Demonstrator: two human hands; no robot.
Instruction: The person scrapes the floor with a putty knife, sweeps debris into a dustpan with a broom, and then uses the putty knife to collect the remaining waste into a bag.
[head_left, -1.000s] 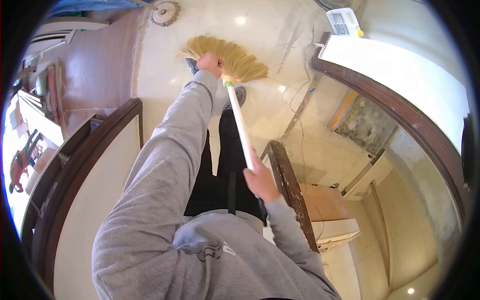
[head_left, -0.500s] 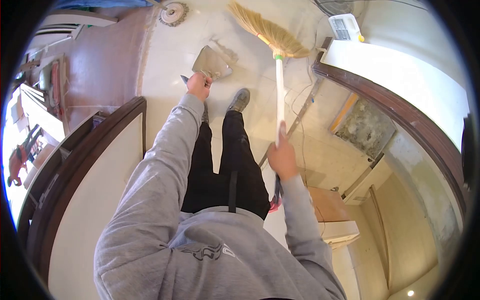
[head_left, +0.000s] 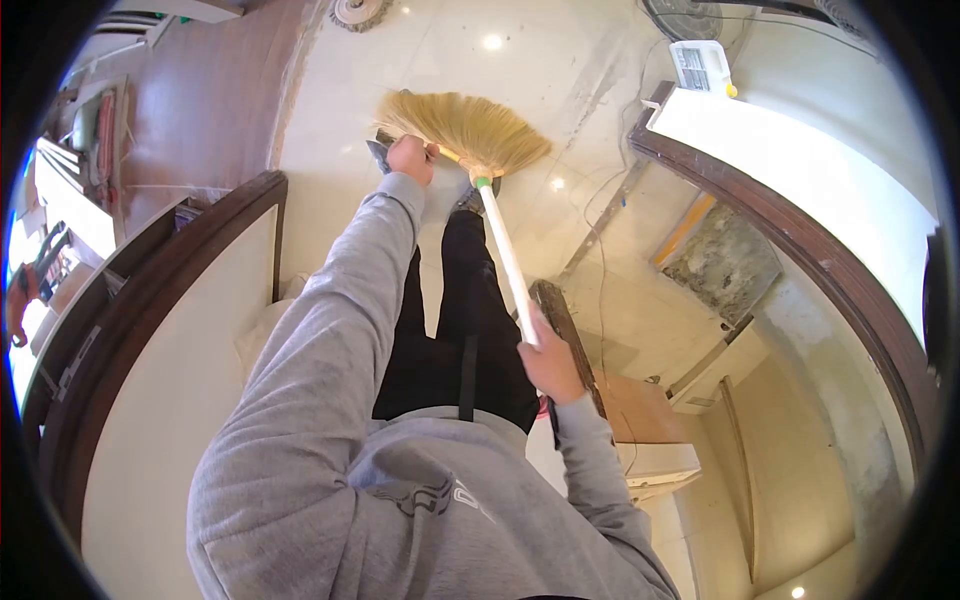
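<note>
My right hand [head_left: 553,360] is wrapped around the white handle of a broom [head_left: 510,255]. The straw bristles fan out near my feet, with a green band where they meet the handle. My left hand [head_left: 410,160] is closed in a fist beside the bristles, gripping a dustpan [head_left: 379,153]. A grey pointed end of it sticks out left of the fist; the bristles hide most of its pan. One shoe shows only partly under the broom head.
Pale floor tiles [head_left: 350,110] lie around me. Dark-edged white panels [head_left: 180,370] flank me on the left and right [head_left: 800,150]. A white jug [head_left: 700,68] stands at upper right. A thin cable [head_left: 605,290] runs along the floor near a rough cement patch [head_left: 725,260].
The broom head has swung left and closer to my feet, now covering most of the dustpan. My right hand has come slightly down and left; my left hand has moved slightly up and right.
</note>
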